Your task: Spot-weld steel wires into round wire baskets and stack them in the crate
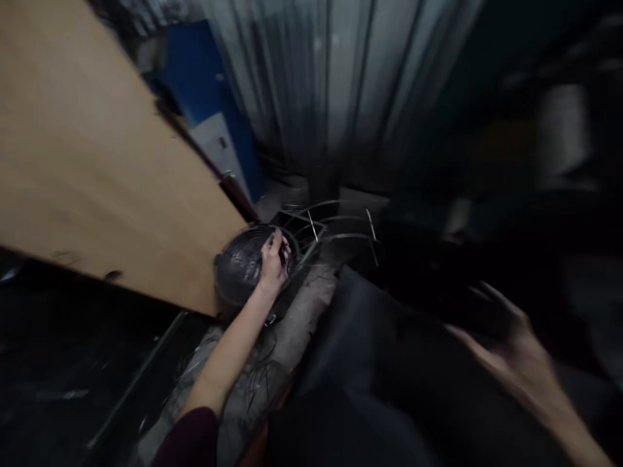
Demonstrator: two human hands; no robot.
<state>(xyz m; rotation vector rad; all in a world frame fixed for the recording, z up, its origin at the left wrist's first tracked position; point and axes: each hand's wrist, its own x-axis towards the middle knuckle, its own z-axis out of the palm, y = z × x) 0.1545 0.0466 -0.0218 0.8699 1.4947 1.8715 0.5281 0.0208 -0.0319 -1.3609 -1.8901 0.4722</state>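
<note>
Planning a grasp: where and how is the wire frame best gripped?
Probably a curved bar on the right half of the wire frame, fingers from above closing across it: bars look thin, spaced apart; the left end crowds the round dark object and left hand.

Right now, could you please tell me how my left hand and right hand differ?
The left hand is at the dark round object, its fingers bent; the right hand is away from that object, thumb and fingers spread apart. The left hand shows fairly clearly, while the right hand is blurred. Both are bare.
</note>
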